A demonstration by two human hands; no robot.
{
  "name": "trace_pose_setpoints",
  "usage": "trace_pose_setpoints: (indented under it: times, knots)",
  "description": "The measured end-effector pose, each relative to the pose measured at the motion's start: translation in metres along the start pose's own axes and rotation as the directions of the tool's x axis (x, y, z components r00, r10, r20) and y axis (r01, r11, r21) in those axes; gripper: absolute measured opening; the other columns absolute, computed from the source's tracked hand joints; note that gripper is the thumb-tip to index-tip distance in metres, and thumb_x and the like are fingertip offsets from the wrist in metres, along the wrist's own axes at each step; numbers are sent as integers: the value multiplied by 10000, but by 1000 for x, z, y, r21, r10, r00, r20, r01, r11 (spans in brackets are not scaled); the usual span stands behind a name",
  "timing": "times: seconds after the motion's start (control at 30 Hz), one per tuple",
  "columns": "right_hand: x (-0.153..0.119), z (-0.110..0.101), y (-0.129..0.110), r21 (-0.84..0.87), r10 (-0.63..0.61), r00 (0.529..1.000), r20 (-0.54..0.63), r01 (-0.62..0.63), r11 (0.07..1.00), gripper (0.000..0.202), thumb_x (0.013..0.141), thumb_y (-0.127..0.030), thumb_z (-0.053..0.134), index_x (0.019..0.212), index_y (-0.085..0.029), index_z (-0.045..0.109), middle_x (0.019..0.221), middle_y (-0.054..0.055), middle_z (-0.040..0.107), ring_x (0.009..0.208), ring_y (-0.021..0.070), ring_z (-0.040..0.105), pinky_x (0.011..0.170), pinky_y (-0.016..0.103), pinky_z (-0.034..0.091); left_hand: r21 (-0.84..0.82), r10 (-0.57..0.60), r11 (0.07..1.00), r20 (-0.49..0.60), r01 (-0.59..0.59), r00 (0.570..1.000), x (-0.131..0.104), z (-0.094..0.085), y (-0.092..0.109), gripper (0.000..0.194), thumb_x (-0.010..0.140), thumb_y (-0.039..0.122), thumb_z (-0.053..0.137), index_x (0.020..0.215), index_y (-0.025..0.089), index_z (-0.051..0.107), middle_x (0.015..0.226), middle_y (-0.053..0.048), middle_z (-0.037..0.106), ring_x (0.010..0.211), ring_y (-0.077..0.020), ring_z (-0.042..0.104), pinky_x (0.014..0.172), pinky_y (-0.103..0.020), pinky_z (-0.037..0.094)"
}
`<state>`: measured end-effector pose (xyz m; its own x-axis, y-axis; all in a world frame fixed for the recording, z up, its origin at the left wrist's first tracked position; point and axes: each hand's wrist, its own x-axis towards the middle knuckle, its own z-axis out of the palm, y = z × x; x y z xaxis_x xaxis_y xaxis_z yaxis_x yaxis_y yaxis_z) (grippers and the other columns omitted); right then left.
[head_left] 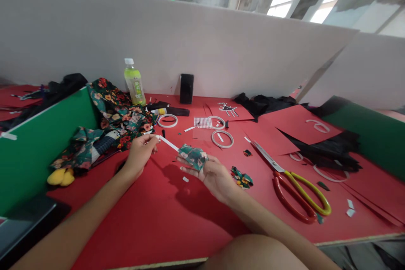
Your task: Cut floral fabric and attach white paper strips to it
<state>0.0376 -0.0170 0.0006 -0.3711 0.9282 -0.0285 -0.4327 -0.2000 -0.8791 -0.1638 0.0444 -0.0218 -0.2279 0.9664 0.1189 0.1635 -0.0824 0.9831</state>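
Observation:
My left hand [141,155] is closed, pinching the end of a narrow white strip [168,143] between thumb and fingers. The strip runs right and down to a small piece of green floral fabric [191,156]; whether it is stuck to the cloth I cannot tell. That fabric lies across the fingers of my right hand [215,173], whose thumb presses on it. Just right of this hand, another floral scrap [241,177] rests on the red table surface [152,223]. Below the fabric lies a small white paper bit [185,179].
Large scissors [294,190] with red and yellow handles lie partly open at right. Tape rolls [222,139], a sheet of pearl dots [202,122] and a phone [186,88] are beyond my hands. A bottle [135,82] stands by bunched floral cloth [118,112]. Green dividers [47,143] flank the table.

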Motion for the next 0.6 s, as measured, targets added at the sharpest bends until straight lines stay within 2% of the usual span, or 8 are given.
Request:
trace_pose_setpoints:
  times: [0.17,0.4,0.47,0.53,0.6]
  knots:
    - [-1,-3,2,44,-21,999,37,19,999,320,556,-186,497,770,-302,705,874,57,704,987,315,611,701,454,483,-17,-23,1000,-34,22,999,5,-5,-3,202,647,347,587,630,146,607,457,47,492,451,-80,427,473,-198,312]
    - [-1,-2,0,-44,-35,999,4,35,998,391,536,-215,470,829,-336,699,806,59,695,931,331,616,700,494,458,-66,-87,995,-95,81,992,8,-7,-3,239,638,378,595,642,139,585,494,38,495,448,-78,429,440,-188,312]
    - [-1,-1,-2,-76,-35,999,-11,34,997,412,533,-229,470,857,-348,693,795,55,692,912,332,619,696,497,452,-51,-98,994,-110,93,989,9,-7,-4,246,637,338,594,769,132,622,618,2,577,503,-90,483,449,-187,333]
    - [-2,0,-3,-87,-26,1000,-8,25,996,437,525,-235,469,883,-356,688,795,56,690,900,334,622,691,499,447,-30,-63,998,-118,60,991,10,-7,-6,341,632,275,591,943,138,619,874,-64,650,647,-120,569,502,-192,389]
    - [-3,1,-5,-89,-2,1000,11,3,996,449,519,-240,469,892,-358,687,798,60,689,894,336,623,688,499,444,10,20,1000,-132,-19,991,11,-7,-7,426,626,215,577,1048,157,583,1104,-103,618,834,-155,603,610,-214,448]
